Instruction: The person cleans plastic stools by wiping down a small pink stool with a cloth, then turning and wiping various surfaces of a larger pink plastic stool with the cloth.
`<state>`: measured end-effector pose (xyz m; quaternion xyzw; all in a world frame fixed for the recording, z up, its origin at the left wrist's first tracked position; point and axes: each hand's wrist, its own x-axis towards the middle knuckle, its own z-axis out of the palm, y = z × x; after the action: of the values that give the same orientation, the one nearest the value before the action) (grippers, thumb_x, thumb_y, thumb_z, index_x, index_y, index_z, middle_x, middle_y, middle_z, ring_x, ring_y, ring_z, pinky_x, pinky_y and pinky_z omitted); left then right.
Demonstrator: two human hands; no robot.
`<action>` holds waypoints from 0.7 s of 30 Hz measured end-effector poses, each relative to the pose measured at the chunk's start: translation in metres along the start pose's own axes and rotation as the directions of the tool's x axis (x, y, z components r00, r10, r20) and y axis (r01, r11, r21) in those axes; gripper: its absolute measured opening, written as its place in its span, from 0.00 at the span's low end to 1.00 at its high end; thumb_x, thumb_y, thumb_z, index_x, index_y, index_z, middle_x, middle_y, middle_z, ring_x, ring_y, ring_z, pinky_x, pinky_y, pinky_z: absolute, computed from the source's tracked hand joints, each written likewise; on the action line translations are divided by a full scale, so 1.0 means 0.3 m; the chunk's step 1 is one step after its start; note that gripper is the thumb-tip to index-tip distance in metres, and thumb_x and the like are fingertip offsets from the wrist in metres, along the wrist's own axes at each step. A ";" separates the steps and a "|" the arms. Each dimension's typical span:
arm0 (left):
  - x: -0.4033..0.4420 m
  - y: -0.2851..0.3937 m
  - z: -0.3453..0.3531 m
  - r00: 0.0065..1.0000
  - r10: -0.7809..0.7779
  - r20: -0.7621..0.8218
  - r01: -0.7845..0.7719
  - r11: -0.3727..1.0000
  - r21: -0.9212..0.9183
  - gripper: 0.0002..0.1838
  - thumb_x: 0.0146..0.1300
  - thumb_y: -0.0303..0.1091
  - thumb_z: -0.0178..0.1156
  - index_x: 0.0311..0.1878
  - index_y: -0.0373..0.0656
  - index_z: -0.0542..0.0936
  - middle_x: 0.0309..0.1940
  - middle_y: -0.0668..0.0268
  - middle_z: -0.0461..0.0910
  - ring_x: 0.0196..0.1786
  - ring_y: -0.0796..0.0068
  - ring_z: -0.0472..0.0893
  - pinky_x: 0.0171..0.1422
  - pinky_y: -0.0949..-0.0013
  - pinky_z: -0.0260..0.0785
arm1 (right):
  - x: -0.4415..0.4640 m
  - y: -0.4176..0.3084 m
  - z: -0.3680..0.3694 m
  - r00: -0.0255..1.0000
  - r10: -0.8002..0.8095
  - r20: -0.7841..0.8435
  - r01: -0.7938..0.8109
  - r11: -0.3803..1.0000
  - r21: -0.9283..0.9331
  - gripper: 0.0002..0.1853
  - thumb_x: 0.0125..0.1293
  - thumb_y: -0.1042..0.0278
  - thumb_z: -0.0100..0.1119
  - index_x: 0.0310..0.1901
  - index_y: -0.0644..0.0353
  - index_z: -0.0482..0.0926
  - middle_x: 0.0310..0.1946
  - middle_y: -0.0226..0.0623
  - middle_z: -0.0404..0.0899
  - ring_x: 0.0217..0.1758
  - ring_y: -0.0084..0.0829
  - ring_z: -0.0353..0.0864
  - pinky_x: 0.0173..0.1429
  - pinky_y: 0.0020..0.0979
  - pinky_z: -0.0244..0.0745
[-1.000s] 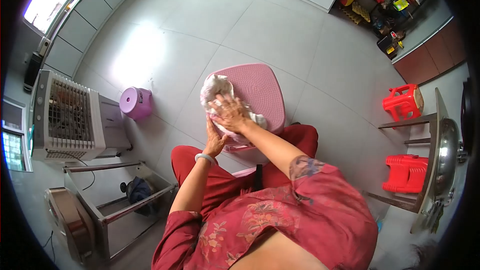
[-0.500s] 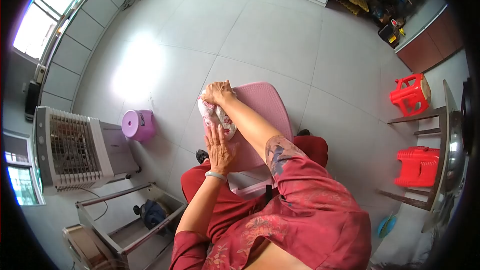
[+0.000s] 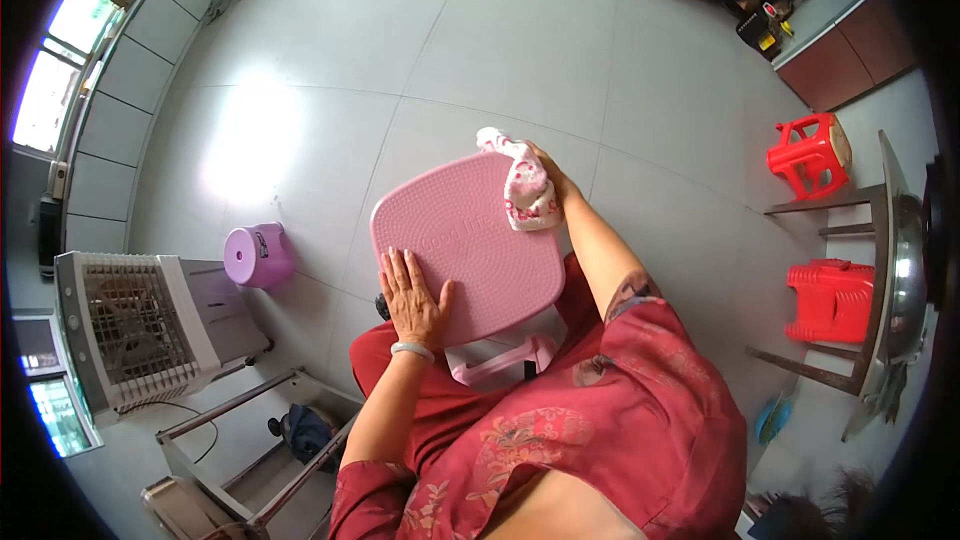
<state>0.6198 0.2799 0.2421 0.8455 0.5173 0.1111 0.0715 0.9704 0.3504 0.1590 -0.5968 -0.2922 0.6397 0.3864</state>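
A pink plastic stool [image 3: 455, 230] with a textured seat stands in front of me, close to my knees. My left hand [image 3: 412, 302] lies flat on the seat's near left part, fingers stretched out and holding nothing. At the far right corner, my right hand [image 3: 556, 178] grips a white cloth [image 3: 526, 188] with a pink and red pattern. The cloth drapes over the seat's right edge, and one end sticks out past the far edge. Most of my right fingers are hidden behind the cloth and the stool's edge.
A small purple stool [image 3: 258, 255] and an air cooler [image 3: 135, 330] stand on the left. Nearer is a metal-framed rack [image 3: 230, 410] with a dark item inside. To the right are red stools [image 3: 812, 155] beside a wooden frame [image 3: 868, 290]. Grey tiles [image 3: 500, 50] cover the floor.
My right hand has carried the cloth from the seat's left side to its far right corner. My left hand has come off the cloth onto the seat. The view has shifted slightly.
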 end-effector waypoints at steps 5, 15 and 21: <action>-0.004 0.008 -0.007 1.000 0.010 -0.021 -0.009 1.000 0.026 0.44 0.64 0.55 0.57 0.73 0.33 0.57 0.76 0.44 0.51 0.79 0.47 0.47 0.81 0.48 0.36 | -0.269 0.317 0.062 0.915 -0.137 -0.379 0.217 0.960 0.178 0.24 0.66 0.50 0.58 0.60 0.54 0.75 0.53 0.37 0.79 0.51 0.36 0.79 0.55 0.39 0.76; -0.012 0.004 0.000 1.000 0.020 -0.023 -0.018 0.997 0.071 0.45 0.66 0.58 0.53 0.73 0.31 0.57 0.76 0.44 0.50 0.80 0.49 0.46 0.82 0.50 0.34 | -0.388 0.647 0.167 0.484 -0.660 -0.575 0.418 0.751 -0.510 0.31 0.65 0.44 0.60 0.65 0.50 0.70 0.63 0.39 0.72 0.62 0.39 0.74 0.64 0.39 0.72; -0.011 0.006 0.004 1.000 0.017 -0.018 -0.016 0.996 0.092 0.44 0.66 0.58 0.53 0.73 0.31 0.58 0.76 0.44 0.50 0.80 0.48 0.46 0.82 0.49 0.35 | -0.132 0.122 0.028 0.953 -0.232 -0.196 0.252 0.964 0.084 0.34 0.68 0.42 0.57 0.69 0.52 0.66 0.67 0.39 0.67 0.67 0.33 0.69 0.69 0.32 0.68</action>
<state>0.6200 0.2760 0.2410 0.8511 0.5155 0.0955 0.0269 0.9563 0.2984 0.1507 -0.5913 -0.2912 0.5444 0.5189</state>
